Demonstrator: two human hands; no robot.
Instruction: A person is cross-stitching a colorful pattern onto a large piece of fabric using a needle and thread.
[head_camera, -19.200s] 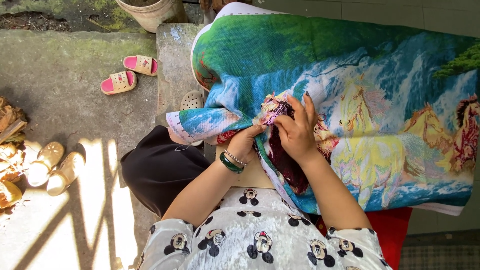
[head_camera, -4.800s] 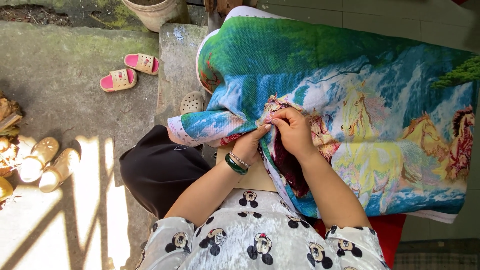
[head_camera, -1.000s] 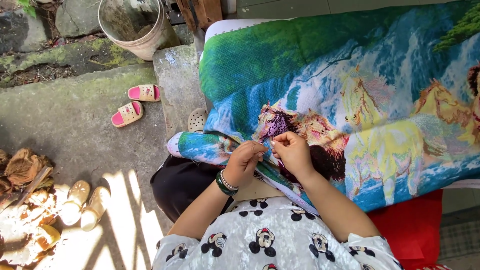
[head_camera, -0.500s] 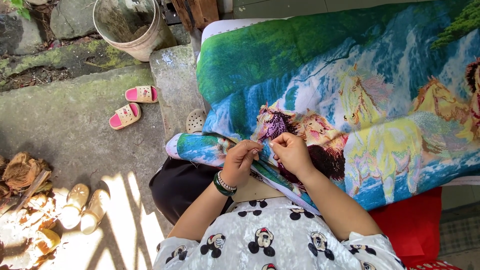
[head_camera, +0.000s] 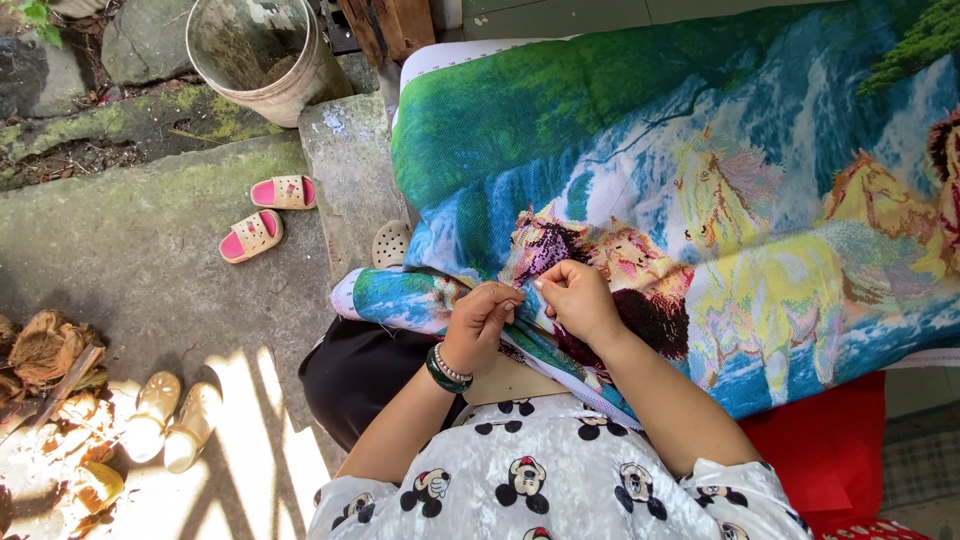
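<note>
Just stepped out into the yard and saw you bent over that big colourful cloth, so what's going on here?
A seated person is working on a large embroidered cloth showing horses and a waterfall, spread over their lap. The left hand, with bracelets at the wrist, pinches a fold at the cloth's near edge, and the right hand is pinched shut right beside it; any needle or thread is too small to see. On the concrete lie pink sandals, with a bucket beyond.

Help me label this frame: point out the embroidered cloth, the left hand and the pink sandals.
embroidered cloth (head_camera: 620, 130), head view, green upper area.
left hand (head_camera: 480, 322), head view, back of the hand.
pink sandals (head_camera: 284, 192), head view, pink insole of the upper sandal.
</note>
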